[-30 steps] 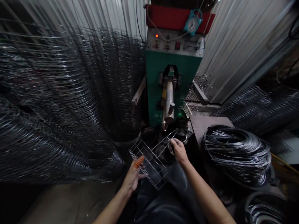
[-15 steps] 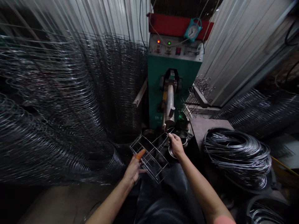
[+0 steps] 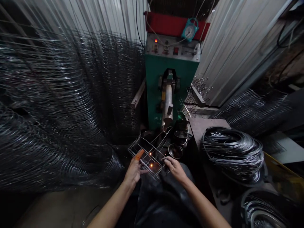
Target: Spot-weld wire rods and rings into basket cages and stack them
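A small wire rack (image 3: pixel 152 150) of crossed metal rods is held tilted between my two hands. My left hand (image 3: pixel 133 171), with an orange cover on its thumb, is closed on the rack's left side. At the right corner the fingers of my right hand (image 3: pixel 174 167) pinch its edge. The rack's far corner is at the tip of the spot welder's arm (image 3: pixel 168 104), which sticks out from a green machine (image 3: pixel 154 76). Bright orange sparks glow against the rack's rods.
Tall stacks of wire frames (image 3: pixel 71 95) fill the left side. Wire rings (image 3: pixel 234 152) lie on a bench at the right, with more rings (image 3: pixel 263 212) in front. Round metal dishes (image 3: pixel 175 151) sit below the welder. A turquoise clock (image 3: pixel 190 30) hangs on the machine.
My right hand has moved down along the rack from its far corner to its right corner. Sparks have appeared, and the machine's green light has gone out.
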Motion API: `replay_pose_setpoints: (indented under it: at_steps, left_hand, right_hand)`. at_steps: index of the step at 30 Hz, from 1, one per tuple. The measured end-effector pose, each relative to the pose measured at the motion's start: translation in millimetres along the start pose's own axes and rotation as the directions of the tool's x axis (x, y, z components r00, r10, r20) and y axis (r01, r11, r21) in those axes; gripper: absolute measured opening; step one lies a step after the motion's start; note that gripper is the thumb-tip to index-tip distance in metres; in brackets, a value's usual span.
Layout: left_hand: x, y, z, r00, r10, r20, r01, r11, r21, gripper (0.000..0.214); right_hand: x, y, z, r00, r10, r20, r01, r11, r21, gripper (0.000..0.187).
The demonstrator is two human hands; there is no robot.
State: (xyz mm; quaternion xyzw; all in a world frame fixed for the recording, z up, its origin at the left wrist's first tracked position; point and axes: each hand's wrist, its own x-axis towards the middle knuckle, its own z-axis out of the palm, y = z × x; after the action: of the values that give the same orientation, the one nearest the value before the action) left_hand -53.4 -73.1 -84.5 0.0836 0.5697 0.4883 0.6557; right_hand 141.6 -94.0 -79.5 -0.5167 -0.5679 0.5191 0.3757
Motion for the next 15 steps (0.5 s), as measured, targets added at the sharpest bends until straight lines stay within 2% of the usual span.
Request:
replay_pose_setpoints:
  at_steps: [4,8,15]
  left_hand:
    - [3.2,1.1,-0.4,1.000,-0.029,0.007,0.030,1.000,-0.005,0.029]
    - [4.6,6.7,1.3,0.997,-0.064,0.036,0.063,0.998,0.020,0.038]
    - [2.8,17.1,5.1,0.995,-0.089,0.039,0.088,0.995,0.037,0.046]
  right_hand:
    - [7.4,-0.5,5.3,0.998,-0.053,-0.013,0.053,0.999,-0.006,0.034]
    - [13.7,-6.9,4.0,0.996,-0.083,-0.030,0.083,0.996,-0.029,0.035]
    - [15.8,-7.9,7.7,0.997,-0.059,-0.040,0.058,0.998,-0.033,0.036]
